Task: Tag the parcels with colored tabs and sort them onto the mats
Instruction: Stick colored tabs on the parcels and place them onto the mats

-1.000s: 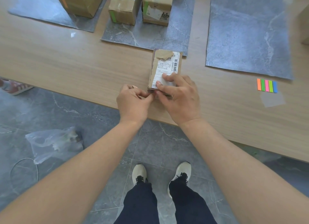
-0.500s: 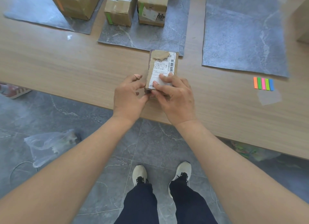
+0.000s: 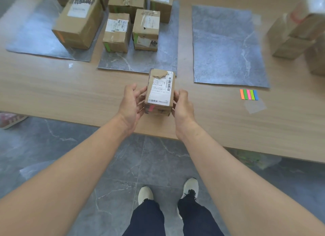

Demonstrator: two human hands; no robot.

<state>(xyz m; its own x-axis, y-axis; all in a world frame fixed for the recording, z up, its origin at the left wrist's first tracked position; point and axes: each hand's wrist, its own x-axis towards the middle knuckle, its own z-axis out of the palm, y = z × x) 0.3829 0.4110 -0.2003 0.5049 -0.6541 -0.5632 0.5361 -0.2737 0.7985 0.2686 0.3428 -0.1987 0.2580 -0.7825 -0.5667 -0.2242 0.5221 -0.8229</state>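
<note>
In the head view, both hands hold a small cardboard parcel [image 3: 160, 89] between them, over the near part of the wooden tabletop [image 3: 70, 95]. The left hand [image 3: 131, 102] lies on the parcel's left side with its fingers curled against the cardboard and the thumb up. The right hand [image 3: 183, 106] grips the parcel's right side; its fingers are mostly hidden behind the parcel. I cannot tell if the parcel rests on the tabletop or is lifted. A pink tab [image 3: 150, 108] sticks on the parcel's near face, under the white label. Just beyond the parcel lies the middle mat [image 3: 149, 61], with several boxes [image 3: 117, 33] on it. To the parcel's right, well apart, lies a strip of colored tabs [image 3: 249, 94]. Beyond and right of the parcel lies the right mat [image 3: 226, 47].
</note>
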